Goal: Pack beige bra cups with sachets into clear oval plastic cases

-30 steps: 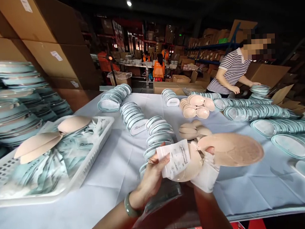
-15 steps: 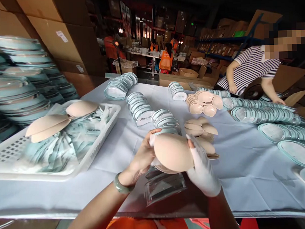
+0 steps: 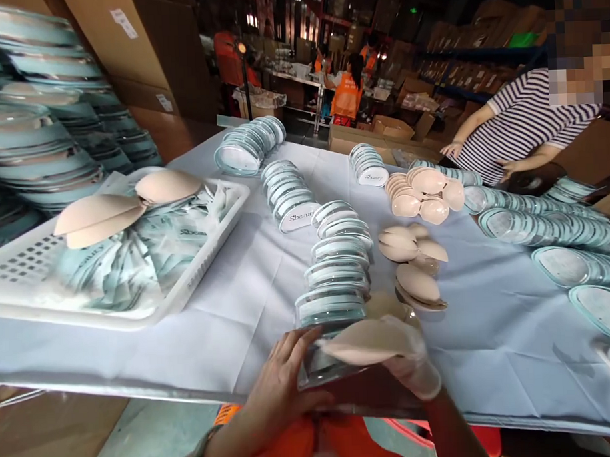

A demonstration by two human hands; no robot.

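My right hand (image 3: pixel 414 364), in a white glove, grips a beige bra cup (image 3: pixel 369 339) just over the table's near edge. Under that cup lies a clear plastic case (image 3: pixel 322 369), partly hidden. My left hand (image 3: pixel 283 379) is closed around the case's left side, fingers on top and thumb nearer me. Directly beyond stands a row of pale blue oval packs (image 3: pixel 332 307) with clear covers. More beige bra cups (image 3: pixel 420 284) lie right of this row, several of them nested in small piles.
At left a white basket (image 3: pixel 197 279) holds blue-white packets and bra cups, with tall pack stacks (image 3: pixel 36 144) behind it. Rows of packs (image 3: pixel 555 230) line the table's right side. A person in a striped shirt (image 3: pixel 526 121) stands there. Cardboard boxes (image 3: pixel 143 54) rise at back left.
Both hands have come down toward the near edge with the bra cup. My left hand has left the cup for the clear case. The person at right has drawn their hands back from the packs.
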